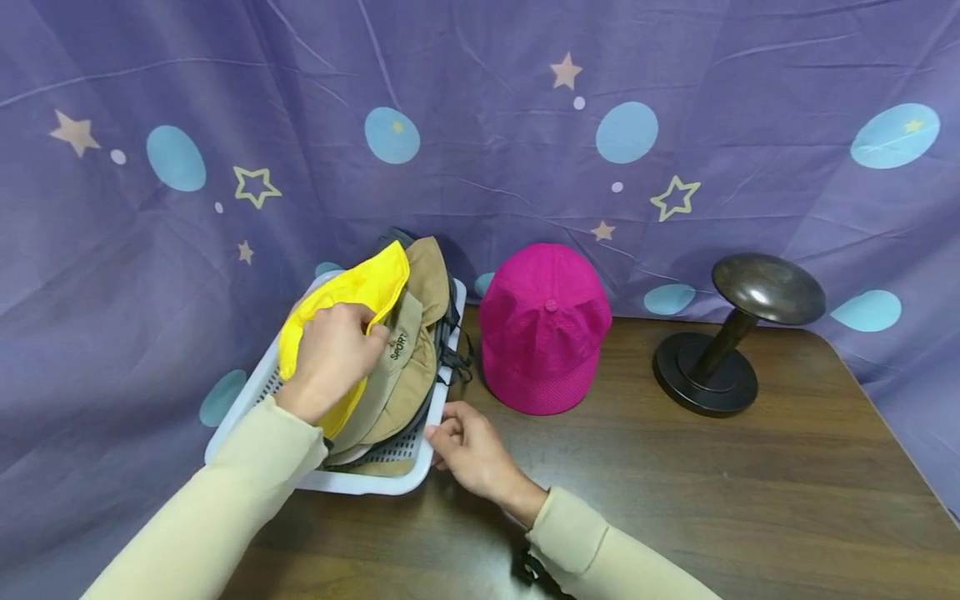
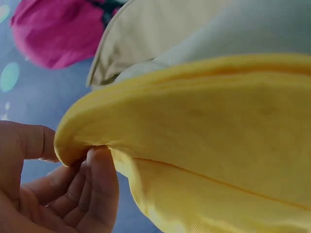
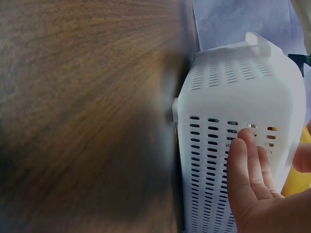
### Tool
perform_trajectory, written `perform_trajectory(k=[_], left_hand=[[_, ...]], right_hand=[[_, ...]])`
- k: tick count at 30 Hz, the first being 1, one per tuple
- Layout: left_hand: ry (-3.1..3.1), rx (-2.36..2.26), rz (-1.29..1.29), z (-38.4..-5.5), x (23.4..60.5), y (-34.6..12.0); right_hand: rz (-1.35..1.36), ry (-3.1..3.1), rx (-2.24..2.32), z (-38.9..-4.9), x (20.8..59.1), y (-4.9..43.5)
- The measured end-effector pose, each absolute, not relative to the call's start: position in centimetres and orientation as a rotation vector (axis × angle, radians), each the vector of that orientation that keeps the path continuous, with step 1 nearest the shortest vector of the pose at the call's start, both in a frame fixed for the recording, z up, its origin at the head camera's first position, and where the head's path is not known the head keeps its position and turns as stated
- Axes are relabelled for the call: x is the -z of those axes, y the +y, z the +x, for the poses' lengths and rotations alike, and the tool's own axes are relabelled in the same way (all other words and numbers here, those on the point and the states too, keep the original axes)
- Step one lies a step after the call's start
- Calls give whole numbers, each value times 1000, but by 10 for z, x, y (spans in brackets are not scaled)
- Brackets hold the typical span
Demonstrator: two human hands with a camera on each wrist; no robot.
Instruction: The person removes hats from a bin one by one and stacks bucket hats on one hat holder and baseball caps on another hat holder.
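My left hand is over the basket and pinches the edge of a yellow hat. In the left wrist view, the thumb and fingers meet at the yellow hat's curved brim. My right hand grips the near right rim of the white plastic basket. Its fingers lie along the slotted outer wall, with the thumb over the rim. Under the yellow hat are a beige cap marked SPORT and a tan hat, with darker ones below.
A magenta cap stands on the wooden table, right of the basket. Farther right is a dark hat stand with a rounded top. A purple curtain with stars and ovals hangs behind the table and to its left.
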State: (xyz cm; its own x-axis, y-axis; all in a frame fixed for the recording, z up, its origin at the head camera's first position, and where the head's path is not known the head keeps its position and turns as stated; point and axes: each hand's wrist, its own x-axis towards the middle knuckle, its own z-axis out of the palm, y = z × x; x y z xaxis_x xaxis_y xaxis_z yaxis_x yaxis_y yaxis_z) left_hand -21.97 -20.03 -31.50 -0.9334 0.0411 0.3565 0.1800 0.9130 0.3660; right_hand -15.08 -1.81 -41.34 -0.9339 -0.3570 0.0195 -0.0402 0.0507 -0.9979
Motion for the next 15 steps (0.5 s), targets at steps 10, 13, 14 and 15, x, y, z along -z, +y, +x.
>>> perform_trajectory(k=[10,13,14,15], left_hand=[[-2672,991,-53,-211,285,-209],[-2669,1102,-29,-207,283,-203],[-2663,1121,-31,-205,283,-200],[-2661,1126,-39,-204,283,-197]], right_hand=[[-442,2189,1892,-165,429,-14],[-453,2218,1896,-168,424,-7],[-459,2230,1901,-169,421,-5],[-457,2229,1913,-171,418,-2]])
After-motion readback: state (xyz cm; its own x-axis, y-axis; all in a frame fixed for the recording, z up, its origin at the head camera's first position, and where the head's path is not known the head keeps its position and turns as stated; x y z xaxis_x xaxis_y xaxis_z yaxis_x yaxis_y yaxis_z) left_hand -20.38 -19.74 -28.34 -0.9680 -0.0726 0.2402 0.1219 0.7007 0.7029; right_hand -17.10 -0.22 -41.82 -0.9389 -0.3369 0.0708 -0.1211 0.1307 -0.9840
